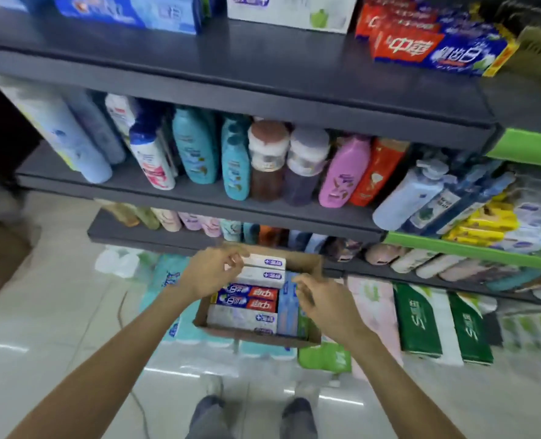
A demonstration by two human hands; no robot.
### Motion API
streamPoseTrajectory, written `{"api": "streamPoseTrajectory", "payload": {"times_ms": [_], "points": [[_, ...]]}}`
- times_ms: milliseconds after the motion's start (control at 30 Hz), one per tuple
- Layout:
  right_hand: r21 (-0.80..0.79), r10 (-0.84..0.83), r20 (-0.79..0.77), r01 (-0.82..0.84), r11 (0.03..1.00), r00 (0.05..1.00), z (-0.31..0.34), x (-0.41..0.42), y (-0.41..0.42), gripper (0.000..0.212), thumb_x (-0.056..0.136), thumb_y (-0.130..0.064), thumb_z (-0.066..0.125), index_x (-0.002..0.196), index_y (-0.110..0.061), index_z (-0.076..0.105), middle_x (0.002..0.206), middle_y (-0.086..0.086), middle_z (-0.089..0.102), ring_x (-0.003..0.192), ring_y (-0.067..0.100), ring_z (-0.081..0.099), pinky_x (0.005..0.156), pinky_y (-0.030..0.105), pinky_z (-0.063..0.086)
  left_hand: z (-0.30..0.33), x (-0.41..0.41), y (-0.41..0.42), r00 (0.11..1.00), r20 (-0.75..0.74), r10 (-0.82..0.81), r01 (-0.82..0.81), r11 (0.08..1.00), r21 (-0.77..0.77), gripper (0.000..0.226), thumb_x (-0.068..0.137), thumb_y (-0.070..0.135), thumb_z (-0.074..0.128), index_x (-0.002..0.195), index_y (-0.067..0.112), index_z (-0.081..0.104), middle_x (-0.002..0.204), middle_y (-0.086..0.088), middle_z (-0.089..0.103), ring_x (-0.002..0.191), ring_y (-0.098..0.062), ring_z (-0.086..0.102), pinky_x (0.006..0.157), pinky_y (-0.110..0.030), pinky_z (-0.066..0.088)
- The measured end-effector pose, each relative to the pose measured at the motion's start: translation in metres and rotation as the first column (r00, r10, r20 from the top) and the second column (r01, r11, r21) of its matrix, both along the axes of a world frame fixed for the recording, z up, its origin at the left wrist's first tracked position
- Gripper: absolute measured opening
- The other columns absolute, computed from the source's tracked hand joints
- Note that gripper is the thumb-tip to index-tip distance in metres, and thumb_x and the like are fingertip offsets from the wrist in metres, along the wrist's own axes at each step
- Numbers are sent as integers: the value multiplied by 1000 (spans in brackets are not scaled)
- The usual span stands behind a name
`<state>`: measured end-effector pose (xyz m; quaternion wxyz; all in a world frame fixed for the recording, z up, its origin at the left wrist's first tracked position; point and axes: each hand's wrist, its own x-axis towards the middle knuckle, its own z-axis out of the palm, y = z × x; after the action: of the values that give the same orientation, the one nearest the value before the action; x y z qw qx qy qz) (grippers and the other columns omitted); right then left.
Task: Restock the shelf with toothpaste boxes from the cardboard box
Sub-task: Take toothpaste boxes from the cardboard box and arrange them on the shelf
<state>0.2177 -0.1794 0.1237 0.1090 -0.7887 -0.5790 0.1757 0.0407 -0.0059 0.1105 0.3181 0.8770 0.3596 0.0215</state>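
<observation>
Both hands over cardboard box (pixel 310 339): left hand (pixel 210 272) pinching top white toothpaste box (pixel 267 262), right hand (pixel 321 301) curled, touching blue box (pixel 286 307).

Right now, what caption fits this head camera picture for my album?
Left hand grips a white toothpaste box in the cardboard box; right hand reaches in.

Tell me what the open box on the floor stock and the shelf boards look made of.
Open box: brown corrugated cardboard by its look, matt, with raw, bent edges. Shelf boards: probably painted metal, dark grey, smooth and faintly sheened; blur leaves that open.
</observation>
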Motion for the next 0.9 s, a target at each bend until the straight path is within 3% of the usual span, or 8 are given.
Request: {"api": "streamPoseTrajectory", "payload": {"times_ms": [100,167,300,433,633,700,800,900], "points": [[-174,-63,-63,51,983,996,-56,-31,25,34,93,-23,49,127,-22,52,125,1,60,110,25,58,82,35,49,-51,-33,15,994,-92,59,-60,998,-16,13,78,31,53,88,27,60,112,0,68,96,-25,64,81,-38,52],[-228,-122,-109,95,969,986,-89,-41,42,38,93,-21,51,130,-20,49,133,3,55,116,24,54,90,35,48,-82,-39,23,990,-142,8,-6,1000,17,32,80,27,53,110,20,62,123,-5,61,110,-29,57,88,-40,50],[-241,-199,-71,177,954,977,-140,-39,79,45,94,-23,51,138,-20,41,139,3,46,123,23,47,100,34,42,-136,-22,43,950,-261,-173,205,973,102,52,88,26,53,138,20,40,139,-4,45,128,-24,40,106,-34,34],[-162,-166,-51,156,974,985,-181,-23,112,41,96,-22,47,137,-16,43,138,5,47,126,23,45,104,34,37,-182,4,59,924,-314,-217,282,943,176,57,91,26,52,143,17,32,144,-4,38,132,-22,33,110,-32,25],[-128,-126,-51,119,985,991,-228,-2,138,38,100,-24,37,137,-16,43,141,5,45,127,22,43,105,33,35,-226,32,55,869,-428,-250,358,914,191,59,90,37,56,140,15,32,137,-9,43,126,-27,39,106,-36,32],[-148,-88,45,94,985,995,-233,-1,143,39,100,-22,35,139,-16,40,140,7,46,124,25,45,101,34,38,-230,35,52,848,-455,-272,388,904,181,57,88,37,58,137,20,36,133,-10,43,124,-27,40,103,-37,34],[-296,104,350,4,955,931,-230,-4,161,44,98,-17,39,141,-14,34,130,13,50,108,30,57,81,36,48,-226,32,44,807,-496,-322,431,895,120,56,85,30,63,134,23,38,133,-11,41,123,-28,40,98,-41,42],[-413,243,507,-14,911,827,-231,-14,172,44,77,-22,68,118,-10,59,102,13,64,71,23,67,54,27,47,-224,28,30,805,-487,-338,441,891,111,56,84,19,62,133,15,35,132,-9,43,121,-25,44,90,-37,45]]}}
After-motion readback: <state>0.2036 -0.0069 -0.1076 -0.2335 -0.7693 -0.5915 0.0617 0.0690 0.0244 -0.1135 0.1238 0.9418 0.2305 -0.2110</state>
